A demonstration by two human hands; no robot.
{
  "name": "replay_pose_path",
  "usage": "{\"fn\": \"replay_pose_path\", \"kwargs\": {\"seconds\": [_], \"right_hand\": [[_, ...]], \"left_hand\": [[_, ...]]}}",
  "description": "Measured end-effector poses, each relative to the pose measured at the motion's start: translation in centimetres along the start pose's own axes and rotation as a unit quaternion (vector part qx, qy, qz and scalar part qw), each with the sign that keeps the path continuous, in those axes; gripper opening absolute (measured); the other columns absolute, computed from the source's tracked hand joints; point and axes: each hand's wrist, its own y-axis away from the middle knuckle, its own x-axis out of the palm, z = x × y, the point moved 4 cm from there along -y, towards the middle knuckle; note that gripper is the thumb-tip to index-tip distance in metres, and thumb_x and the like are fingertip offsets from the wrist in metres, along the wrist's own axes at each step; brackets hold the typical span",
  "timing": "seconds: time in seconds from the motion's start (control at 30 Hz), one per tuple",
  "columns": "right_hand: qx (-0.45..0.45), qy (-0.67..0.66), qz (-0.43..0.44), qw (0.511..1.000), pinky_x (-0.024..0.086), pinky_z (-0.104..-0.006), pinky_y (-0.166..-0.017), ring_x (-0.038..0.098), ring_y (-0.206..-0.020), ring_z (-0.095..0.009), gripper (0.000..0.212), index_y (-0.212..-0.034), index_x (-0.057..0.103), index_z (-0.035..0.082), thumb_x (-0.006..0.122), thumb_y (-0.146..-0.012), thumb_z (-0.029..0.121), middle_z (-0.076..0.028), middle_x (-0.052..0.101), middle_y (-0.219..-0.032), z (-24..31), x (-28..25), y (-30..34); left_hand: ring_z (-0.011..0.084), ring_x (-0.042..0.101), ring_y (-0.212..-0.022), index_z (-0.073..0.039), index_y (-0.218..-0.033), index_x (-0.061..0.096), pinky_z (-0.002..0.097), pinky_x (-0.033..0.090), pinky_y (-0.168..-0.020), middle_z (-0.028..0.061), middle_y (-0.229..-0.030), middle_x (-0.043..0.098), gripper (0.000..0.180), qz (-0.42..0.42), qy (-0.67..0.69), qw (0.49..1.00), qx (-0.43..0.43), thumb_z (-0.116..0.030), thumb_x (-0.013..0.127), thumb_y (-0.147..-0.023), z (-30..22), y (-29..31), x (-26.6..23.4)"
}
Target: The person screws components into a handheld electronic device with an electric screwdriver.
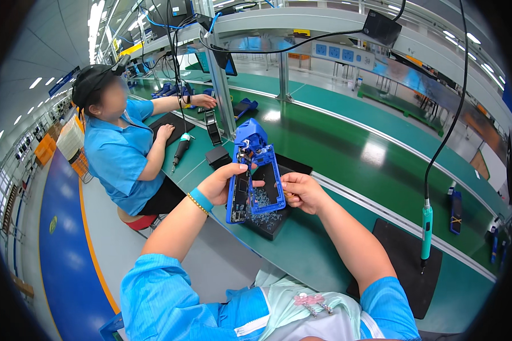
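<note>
Above the bench I hold up a blue plastic device housing (251,131), opened into two parts, with a circuit board and thin wires showing inside. My left hand (219,183) grips it from the left, thumb on the front and a finger showing through the frame's opening. Closed in a pinch, my right hand (302,192) is at the right edge of the blue frame (278,190); a small yellowish bit shows by its fingers, too small to name. Under the housing lies a black tray (273,228) with many small screws, partly hidden by it.
On my right a teal electric screwdriver (426,230) hangs by its cable over a black mat (392,244). A green conveyor (347,142) runs beyond the bench, carrying blue devices (455,211). Left, a co-worker (116,142) reaches past a metal post (224,96); another screwdriver (181,150) is nearby.
</note>
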Motion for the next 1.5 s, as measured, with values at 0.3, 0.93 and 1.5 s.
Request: {"fn": "replay_pose_path", "kwargs": {"seconds": [0.3,0.93,1.5], "right_hand": [[-0.117,0.132,-0.007,0.984,0.027,-0.0192,-0.048,0.040,-0.057,-0.003,0.015,-0.104,0.061,0.004,0.062,-0.097,0.017,0.003,0.052,-0.073,0.0,0.4,-0.6],[-0.189,0.064,-0.093,0.975,0.029,-0.0185,-0.047,0.042,-0.052,-0.003,0.012,-0.103,0.060,0.003,0.063,-0.095,0.011,0.003,0.056,-0.072,-0.6,1.2,-0.7],[-0.217,0.091,-0.064,0.970,0.033,-0.0189,-0.053,0.045,-0.060,-0.004,0.015,-0.105,0.060,0.003,0.064,-0.095,0.014,0.003,0.058,-0.078,-0.9,0.6,-0.8]], "left_hand": [[0.0446,0.051,-0.126,-0.004,-0.131,0.049,0.0624,0.049,-0.095,0.0199,-0.121,0.057,0.050,0.005,0.018,1.000,-0.016,-0.030,0.063,-0.090,0.0,0.0,-0.4],[0.0451,0.055,-0.121,-0.008,-0.127,0.054,0.0632,0.047,-0.095,0.0127,-0.123,0.059,0.045,0.010,0.067,0.998,0.001,-0.031,0.063,-0.090,0.3,-0.6,-0.7],[0.0439,0.057,-0.119,-0.005,-0.129,0.053,0.0605,0.046,-0.099,0.0133,-0.124,0.059,0.049,0.023,0.081,0.996,0.005,-0.034,0.062,-0.090,0.4,-0.8,-0.3]]}}
